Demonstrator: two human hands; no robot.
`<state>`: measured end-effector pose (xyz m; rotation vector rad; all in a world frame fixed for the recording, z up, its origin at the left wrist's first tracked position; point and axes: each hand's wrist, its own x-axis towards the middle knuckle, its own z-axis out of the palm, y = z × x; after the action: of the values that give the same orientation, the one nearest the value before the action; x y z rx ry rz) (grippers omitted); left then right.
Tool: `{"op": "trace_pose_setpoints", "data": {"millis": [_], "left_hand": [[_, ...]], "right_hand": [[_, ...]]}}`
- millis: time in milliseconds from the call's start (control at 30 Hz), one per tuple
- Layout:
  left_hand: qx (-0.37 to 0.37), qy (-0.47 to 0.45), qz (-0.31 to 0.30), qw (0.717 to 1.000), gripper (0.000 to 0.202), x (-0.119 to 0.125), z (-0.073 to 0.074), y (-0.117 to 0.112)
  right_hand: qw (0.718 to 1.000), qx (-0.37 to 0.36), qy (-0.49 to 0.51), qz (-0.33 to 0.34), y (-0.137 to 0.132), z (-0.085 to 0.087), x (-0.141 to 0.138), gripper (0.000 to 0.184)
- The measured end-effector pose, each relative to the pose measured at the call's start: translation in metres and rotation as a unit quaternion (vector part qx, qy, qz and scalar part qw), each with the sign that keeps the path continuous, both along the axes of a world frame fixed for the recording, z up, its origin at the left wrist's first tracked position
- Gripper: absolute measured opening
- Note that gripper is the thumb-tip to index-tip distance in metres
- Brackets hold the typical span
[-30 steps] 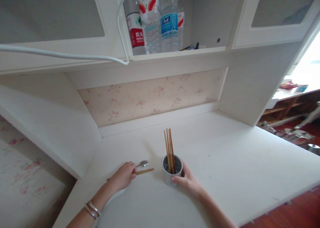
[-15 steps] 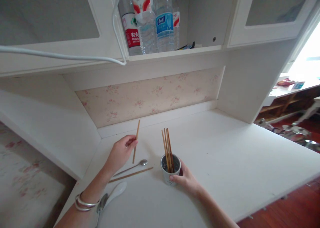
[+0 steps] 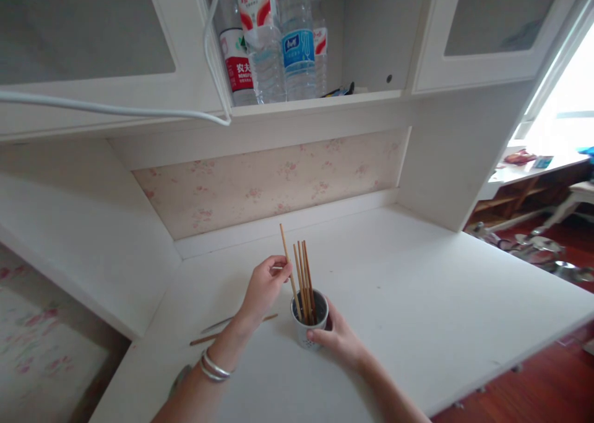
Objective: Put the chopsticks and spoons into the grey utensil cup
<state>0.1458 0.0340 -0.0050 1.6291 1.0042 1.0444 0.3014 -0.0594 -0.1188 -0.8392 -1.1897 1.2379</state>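
My left hand (image 3: 270, 279) pinches a wooden chopstick (image 3: 284, 240) around its middle, and the chopstick's lower end is inside a grey-white utensil cup (image 3: 305, 335). Several other chopsticks (image 3: 305, 274) lean together in the cup. My right hand (image 3: 338, 335) is wrapped around the cup's right side, thumb at the front. On the desk, partly under my left forearm, lie another chopstick (image 3: 203, 339) and a metal spoon (image 3: 216, 324), whose bowl is hidden. A second metal spoon (image 3: 180, 378) shows only in part beside my left wrist.
The white desk (image 3: 408, 299) runs under a cabinet. Several plastic bottles (image 3: 297, 55) stand on the open shelf above, and a white cable (image 3: 139, 107) hangs across the cabinet front. Panels (image 3: 440, 151) close off the sides. Beyond the desk, at right, is a red floor (image 3: 524, 386).
My left hand has moved right with its chopstick, from above the desk to the cup, and the chopstick's lower end has gone in. My right hand still holds the cup.
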Motion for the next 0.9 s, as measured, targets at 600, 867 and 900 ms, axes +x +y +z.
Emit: {"op": "trace_pose_setpoints", "data": {"millis": [600,867,900], "left_hand": [[-0.029,0.046,-0.009,0.998,0.038,0.007,-0.052,-0.019],[-0.142,-0.164,-0.133,0.967,0.081,0.001,-0.074,-0.060],[-0.150,-0.187,-0.146,0.960,0.089,0.002,-0.078,-0.064]], "right_hand": [[1.000,0.009,0.014,-0.002,0.000,0.002,-0.002,0.078],[1.000,-0.001,0.002,-0.007,-0.002,0.003,-0.004,0.078],[1.000,-0.002,0.001,-0.009,-0.002,0.003,-0.004,0.078]]}}
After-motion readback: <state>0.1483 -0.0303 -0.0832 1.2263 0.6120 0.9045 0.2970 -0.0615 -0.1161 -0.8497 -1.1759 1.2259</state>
